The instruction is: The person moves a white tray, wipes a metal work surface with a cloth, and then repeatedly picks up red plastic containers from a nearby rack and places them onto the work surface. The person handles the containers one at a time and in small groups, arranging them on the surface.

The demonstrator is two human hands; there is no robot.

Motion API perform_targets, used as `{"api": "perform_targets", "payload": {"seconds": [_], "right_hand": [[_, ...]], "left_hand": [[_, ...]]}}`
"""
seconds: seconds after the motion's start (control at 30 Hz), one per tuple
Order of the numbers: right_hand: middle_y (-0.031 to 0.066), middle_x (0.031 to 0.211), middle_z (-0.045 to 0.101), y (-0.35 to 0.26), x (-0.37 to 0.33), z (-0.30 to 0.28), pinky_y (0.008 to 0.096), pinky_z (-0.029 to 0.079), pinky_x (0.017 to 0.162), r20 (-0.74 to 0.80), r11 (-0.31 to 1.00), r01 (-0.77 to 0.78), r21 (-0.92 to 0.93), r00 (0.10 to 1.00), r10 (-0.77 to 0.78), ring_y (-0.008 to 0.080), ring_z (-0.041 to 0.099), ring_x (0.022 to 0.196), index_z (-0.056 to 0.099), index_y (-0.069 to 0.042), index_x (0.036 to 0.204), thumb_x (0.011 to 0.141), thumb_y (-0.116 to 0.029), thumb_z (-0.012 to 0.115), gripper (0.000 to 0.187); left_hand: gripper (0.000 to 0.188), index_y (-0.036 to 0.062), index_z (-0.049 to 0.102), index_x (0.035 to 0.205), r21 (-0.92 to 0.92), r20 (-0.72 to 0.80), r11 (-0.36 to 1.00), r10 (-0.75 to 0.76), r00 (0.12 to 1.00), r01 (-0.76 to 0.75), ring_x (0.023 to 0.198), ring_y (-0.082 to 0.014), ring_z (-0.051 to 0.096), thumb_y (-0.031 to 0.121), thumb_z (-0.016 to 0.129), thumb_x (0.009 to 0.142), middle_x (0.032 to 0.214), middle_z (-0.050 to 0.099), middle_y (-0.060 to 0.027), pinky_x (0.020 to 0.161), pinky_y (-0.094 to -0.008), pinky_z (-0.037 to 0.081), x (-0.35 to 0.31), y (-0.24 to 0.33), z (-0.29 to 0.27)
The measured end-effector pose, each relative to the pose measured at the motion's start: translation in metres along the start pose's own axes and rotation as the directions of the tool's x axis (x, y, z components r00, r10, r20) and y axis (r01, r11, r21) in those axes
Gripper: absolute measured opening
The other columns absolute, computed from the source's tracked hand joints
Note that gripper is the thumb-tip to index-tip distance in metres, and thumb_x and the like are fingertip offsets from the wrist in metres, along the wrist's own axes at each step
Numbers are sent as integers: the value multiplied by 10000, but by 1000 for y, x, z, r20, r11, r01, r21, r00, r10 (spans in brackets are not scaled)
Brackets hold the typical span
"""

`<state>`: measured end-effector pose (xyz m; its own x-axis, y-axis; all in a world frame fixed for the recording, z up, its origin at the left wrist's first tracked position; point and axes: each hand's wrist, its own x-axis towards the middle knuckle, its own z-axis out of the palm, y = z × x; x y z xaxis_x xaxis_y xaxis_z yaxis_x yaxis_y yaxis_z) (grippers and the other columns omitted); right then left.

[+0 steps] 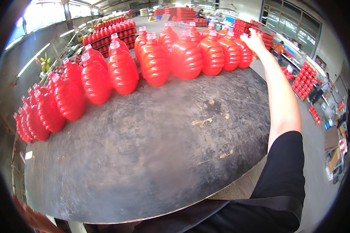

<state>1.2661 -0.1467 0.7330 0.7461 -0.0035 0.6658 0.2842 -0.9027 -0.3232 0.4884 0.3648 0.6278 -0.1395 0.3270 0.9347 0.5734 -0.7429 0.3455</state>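
My right arm stretches far out along the right side of the dark table (163, 155). At the far right end of the bottle row, my right hand (255, 41) is at the neck of a red ribbed plastic bottle (244, 54), its fingers closed there. The bottle stands upright beside another red bottle (230, 54). At the lower left edge, a dim, blurred part of my left hand or forearm (37, 217) shows below the table's edge; its fingers cannot be made out.
Several uncapped red bottles (122, 72) stand upright in a curved row along the table's far and left edges. Stacks of red bottles (109, 35) rise behind on the left. More stacks (304, 79) and a person (319, 90) are at the right.
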Motion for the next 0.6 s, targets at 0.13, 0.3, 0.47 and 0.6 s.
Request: {"api": "perform_targets", "payload": {"seconds": [0.13,0.3,0.47,0.6], "right_hand": [[289,1365,546,14,26,24,438,463,1050,134,996,66,55,988,-73,371,575,1246,457,-72,1472,864,-473,694,766],[219,1229,652,33,55,53,372,508,958,175,958,175,228,960,-217,271,648,1117,603,-61,1324,914,-346,679,505],[146,1086,730,38,80,77,358,552,852,17,776,207,596,963,-270,237,719,940,712,-36,1134,832,-290,763,398],[73,947,760,33,81,84,346,560,777,-92,824,97,559,994,-55,193,718,839,764,-101,1019,824,-248,747,245]], "left_hand": [[497,-19,446,1432,-515,350,857,172,921,35,1275,-258,558,204,518,994,1393,562,-161,1101,-393,407,43,136,67],[511,22,431,1457,-723,649,631,481,590,282,1213,-220,567,103,554,969,1373,565,-137,1066,-365,432,29,310,169],[615,114,462,1459,-570,768,799,433,472,194,1217,-275,581,464,609,975,1294,618,-198,1011,-394,459,9,417,271],[494,65,575,1374,-474,856,800,321,405,368,1213,-223,589,381,614,997,1280,645,-148,1011,-373,461,-3,449,332]]}}
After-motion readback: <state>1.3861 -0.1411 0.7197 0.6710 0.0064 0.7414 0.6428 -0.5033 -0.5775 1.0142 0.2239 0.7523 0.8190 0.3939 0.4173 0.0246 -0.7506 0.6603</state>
